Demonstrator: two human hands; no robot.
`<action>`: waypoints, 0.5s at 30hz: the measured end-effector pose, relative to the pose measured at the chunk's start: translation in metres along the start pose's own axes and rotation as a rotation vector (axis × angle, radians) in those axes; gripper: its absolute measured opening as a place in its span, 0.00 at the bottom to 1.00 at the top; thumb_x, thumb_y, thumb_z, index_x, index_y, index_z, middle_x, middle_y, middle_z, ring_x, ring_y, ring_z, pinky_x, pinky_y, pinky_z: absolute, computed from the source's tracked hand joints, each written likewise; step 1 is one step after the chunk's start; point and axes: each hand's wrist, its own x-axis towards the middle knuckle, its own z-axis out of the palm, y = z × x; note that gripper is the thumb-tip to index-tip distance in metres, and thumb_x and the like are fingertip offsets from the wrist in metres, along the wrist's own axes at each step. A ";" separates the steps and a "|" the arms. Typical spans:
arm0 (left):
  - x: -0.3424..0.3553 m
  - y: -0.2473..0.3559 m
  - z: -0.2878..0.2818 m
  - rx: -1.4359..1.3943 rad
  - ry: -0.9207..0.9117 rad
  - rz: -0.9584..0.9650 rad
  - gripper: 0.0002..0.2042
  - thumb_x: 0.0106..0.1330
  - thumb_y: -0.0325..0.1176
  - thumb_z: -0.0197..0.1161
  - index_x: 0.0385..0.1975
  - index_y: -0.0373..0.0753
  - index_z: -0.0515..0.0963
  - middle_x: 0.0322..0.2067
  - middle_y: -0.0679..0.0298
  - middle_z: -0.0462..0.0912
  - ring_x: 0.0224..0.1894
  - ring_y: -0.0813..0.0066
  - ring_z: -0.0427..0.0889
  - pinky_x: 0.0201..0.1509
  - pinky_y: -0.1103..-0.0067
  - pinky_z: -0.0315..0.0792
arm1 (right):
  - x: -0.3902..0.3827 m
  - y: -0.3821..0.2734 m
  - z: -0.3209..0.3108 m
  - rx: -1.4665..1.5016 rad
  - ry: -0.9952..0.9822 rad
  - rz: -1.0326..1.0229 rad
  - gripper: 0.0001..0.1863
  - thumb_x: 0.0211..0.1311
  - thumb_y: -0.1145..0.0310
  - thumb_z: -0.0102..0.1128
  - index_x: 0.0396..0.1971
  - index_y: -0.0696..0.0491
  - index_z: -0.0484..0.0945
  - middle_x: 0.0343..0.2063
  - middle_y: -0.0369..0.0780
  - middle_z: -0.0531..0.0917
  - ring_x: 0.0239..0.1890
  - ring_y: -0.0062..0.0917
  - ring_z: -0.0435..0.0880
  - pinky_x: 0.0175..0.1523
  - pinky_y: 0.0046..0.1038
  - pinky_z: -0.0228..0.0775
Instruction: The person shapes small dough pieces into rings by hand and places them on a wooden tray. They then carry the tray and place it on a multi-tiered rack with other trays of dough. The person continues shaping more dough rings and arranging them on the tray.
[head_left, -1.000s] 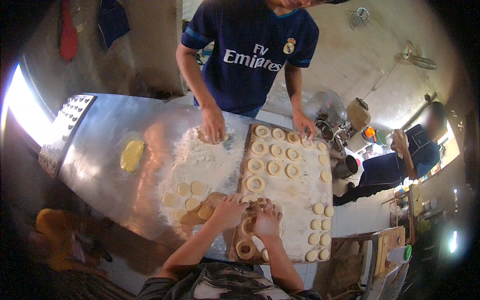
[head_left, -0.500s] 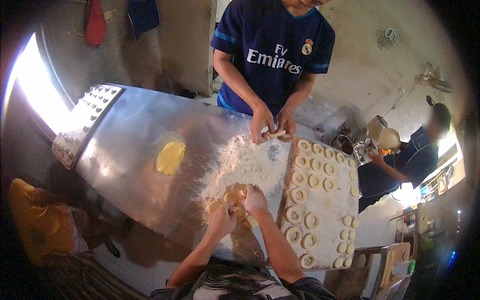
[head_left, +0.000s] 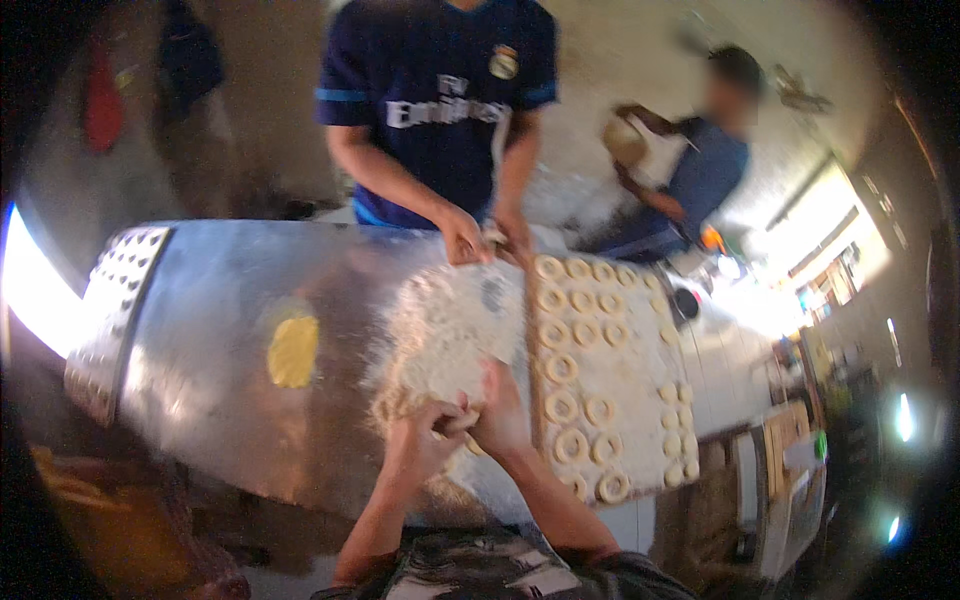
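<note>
Close in front of me, a small pale piece of dough (head_left: 461, 421) sits between my two hands. The curled fingers of my left hand (head_left: 422, 438) grip it from the left. My right hand (head_left: 503, 418), blurred by motion, holds it from the right, thumb side against it. Under and beyond both hands lies a spread of white flour (head_left: 450, 325) on the metal table. More pale dough (head_left: 474, 447) shows partly behind my wrists. Across the table a co-worker's hands (head_left: 465, 237) hold another small piece of dough (head_left: 495, 238).
On my right, a floured board (head_left: 640, 375) carries rows of dough rings (head_left: 562, 406) and several small dough discs (head_left: 671, 419). A yellow lump (head_left: 293, 352) rests left on the metal table (head_left: 215, 330). A tray with dark hollows (head_left: 125, 285) stands far left. Another person (head_left: 690, 170) is behind, right.
My view has swung, shifting the scene. My hands have come together around one piece of dough, off the discs in the flour. The person behind now lifts a round, pale thing.
</note>
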 end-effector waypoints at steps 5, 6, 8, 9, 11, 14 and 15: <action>0.013 -0.013 0.032 0.249 0.507 0.346 0.13 0.61 0.26 0.67 0.44 0.34 0.74 0.33 0.63 0.73 0.34 0.73 0.76 0.42 0.70 0.74 | -0.014 0.027 0.024 0.862 -0.359 0.153 0.32 0.61 0.71 0.61 0.65 0.51 0.62 0.43 0.37 0.76 0.46 0.21 0.75 0.51 0.29 0.69; 0.013 -0.017 0.039 -0.226 0.419 0.139 0.14 0.63 0.28 0.66 0.46 0.34 0.73 0.33 0.63 0.73 0.34 0.73 0.75 0.42 0.71 0.73 | -0.019 0.033 0.023 1.088 -0.435 0.179 0.31 0.63 0.68 0.61 0.65 0.50 0.63 0.44 0.37 0.76 0.45 0.22 0.75 0.51 0.29 0.69; 0.013 -0.022 0.053 -0.897 0.258 -0.046 0.15 0.68 0.34 0.62 0.49 0.35 0.71 0.33 0.64 0.72 0.34 0.74 0.73 0.40 0.73 0.72 | -0.026 0.043 0.015 1.376 -0.483 0.172 0.29 0.66 0.64 0.58 0.65 0.49 0.63 0.42 0.36 0.76 0.43 0.21 0.75 0.50 0.28 0.68; 0.010 -0.024 0.059 -0.903 0.225 0.048 0.16 0.70 0.38 0.60 0.50 0.35 0.70 0.33 0.64 0.72 0.34 0.74 0.73 0.39 0.75 0.71 | -0.029 0.045 0.008 1.436 -0.455 0.144 0.28 0.67 0.62 0.56 0.65 0.48 0.62 0.40 0.35 0.77 0.41 0.21 0.75 0.48 0.27 0.68; 0.005 -0.023 0.070 -0.943 0.176 0.193 0.20 0.73 0.45 0.56 0.52 0.35 0.68 0.34 0.63 0.72 0.33 0.74 0.72 0.38 0.77 0.70 | -0.033 0.044 -0.009 1.371 -0.317 0.395 0.31 0.71 0.57 0.52 0.70 0.48 0.57 0.27 0.31 0.75 0.30 0.19 0.73 0.39 0.25 0.65; -0.008 -0.017 0.088 -0.707 0.213 0.373 0.22 0.74 0.49 0.51 0.51 0.33 0.68 0.38 0.59 0.72 0.32 0.73 0.71 0.35 0.77 0.68 | -0.039 0.037 -0.033 0.586 -0.267 0.018 0.37 0.72 0.59 0.51 0.74 0.49 0.47 0.19 0.28 0.69 0.24 0.16 0.68 0.32 0.22 0.61; -0.009 -0.013 0.095 -0.544 0.245 0.361 0.22 0.75 0.49 0.50 0.50 0.33 0.67 0.39 0.57 0.72 0.32 0.72 0.71 0.34 0.76 0.68 | -0.038 0.036 -0.039 1.003 -0.370 0.081 0.38 0.72 0.61 0.50 0.75 0.49 0.43 0.18 0.28 0.68 0.22 0.15 0.67 0.31 0.21 0.61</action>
